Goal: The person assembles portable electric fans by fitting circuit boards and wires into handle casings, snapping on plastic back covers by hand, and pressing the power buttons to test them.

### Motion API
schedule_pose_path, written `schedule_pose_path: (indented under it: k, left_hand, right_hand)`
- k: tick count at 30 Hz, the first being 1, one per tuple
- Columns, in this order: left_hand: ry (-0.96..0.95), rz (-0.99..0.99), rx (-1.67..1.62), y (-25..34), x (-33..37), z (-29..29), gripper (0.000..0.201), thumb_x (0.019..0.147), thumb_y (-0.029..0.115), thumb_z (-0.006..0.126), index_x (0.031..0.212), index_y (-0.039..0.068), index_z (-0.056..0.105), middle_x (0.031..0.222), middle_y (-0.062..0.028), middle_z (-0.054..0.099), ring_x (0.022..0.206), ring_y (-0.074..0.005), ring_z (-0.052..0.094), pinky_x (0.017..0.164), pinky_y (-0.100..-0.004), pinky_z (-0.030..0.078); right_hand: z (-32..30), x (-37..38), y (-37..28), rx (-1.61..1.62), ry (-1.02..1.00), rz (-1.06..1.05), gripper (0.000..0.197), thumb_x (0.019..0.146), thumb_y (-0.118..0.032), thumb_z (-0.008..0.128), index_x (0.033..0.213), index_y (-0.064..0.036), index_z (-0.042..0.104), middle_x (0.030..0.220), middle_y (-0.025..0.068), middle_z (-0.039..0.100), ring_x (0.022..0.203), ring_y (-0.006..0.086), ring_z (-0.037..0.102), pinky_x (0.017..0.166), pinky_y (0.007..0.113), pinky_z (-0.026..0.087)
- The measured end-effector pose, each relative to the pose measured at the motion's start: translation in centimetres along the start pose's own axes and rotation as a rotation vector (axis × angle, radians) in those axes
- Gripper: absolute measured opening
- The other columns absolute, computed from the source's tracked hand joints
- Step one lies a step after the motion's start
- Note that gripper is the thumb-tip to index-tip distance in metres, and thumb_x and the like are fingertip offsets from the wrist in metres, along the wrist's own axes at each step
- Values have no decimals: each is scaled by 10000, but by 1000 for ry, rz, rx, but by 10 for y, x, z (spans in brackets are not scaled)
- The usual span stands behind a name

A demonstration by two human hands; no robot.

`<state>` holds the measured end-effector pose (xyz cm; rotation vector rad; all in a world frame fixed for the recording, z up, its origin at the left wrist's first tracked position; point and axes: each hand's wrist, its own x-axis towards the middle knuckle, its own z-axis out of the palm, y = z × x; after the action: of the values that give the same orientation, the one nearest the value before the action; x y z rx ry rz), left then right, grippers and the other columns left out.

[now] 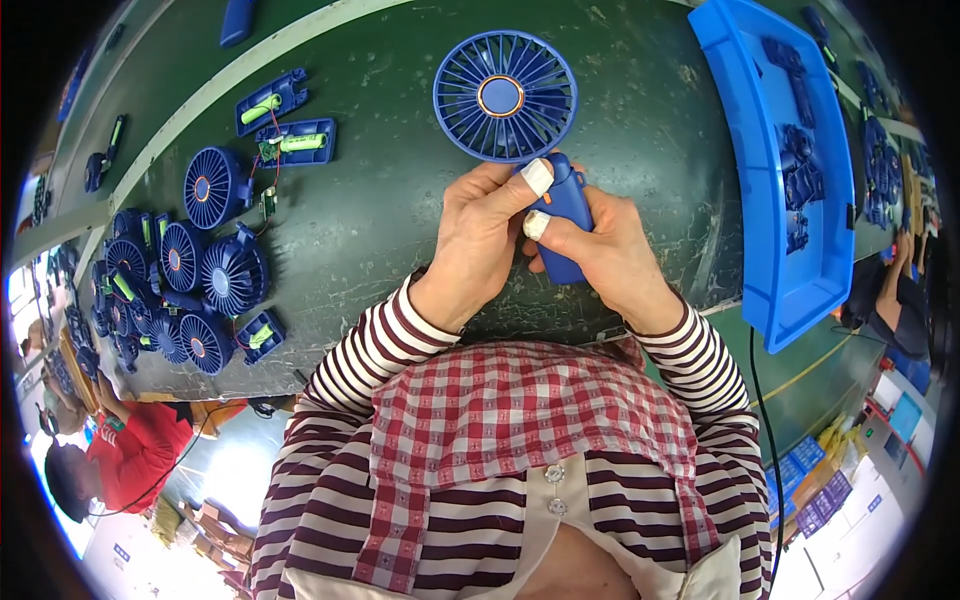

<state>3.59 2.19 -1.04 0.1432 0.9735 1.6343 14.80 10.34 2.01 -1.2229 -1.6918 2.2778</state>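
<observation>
Both my hands hold a blue handheld fan (pixel 503 95) over the green bench, its round grille pointing away from me and its handle toward me. My left hand (pixel 474 235) is closed on the upper handle near the neck, the thumb pressed along its front. Around the handle's right side wraps my right hand (pixel 612 250), its thumb lying across the front beside a small orange part. White coverings sit on both thumb tips. The fingers behind the handle are mostly hidden.
To the left lies a pile of blue fan heads (pixel 182 257) and open handle shells with green batteries (pixel 262 110) and wires. A blue tray (pixel 757 200) with dark blue parts stands at the right. Co-workers sit at both sides, one in a red top (pixel 150 450).
</observation>
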Motion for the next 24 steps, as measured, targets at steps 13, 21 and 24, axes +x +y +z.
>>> schedule_pose_path:
  k: [13,21,24]
  left_hand:
    - [-81,91,83,3,7,-1,240,812,22,584,1040,-54,581,881,-98,646,612,-124,597,449,-221,468]
    - [-131,65,133,26,14,3,377,871,149,537,1203,-18,472,1108,-168,596,744,-161,623,503,-226,491]
    - [-117,45,32,47,36,8,356,874,194,526,1151,-26,485,1046,-171,607,764,-216,632,632,-283,527]
  right_hand:
    - [-5,9,0,7,-35,-64,282,761,-77,611,987,74,536,812,107,616,675,160,614,595,260,509]
    - [-8,22,-8,291,-228,-99,274,818,-161,604,1002,31,539,798,107,620,667,177,620,577,272,518]
    - [-11,31,-17,280,-242,-132,311,864,-178,548,1083,42,528,846,135,636,680,182,621,585,269,506]
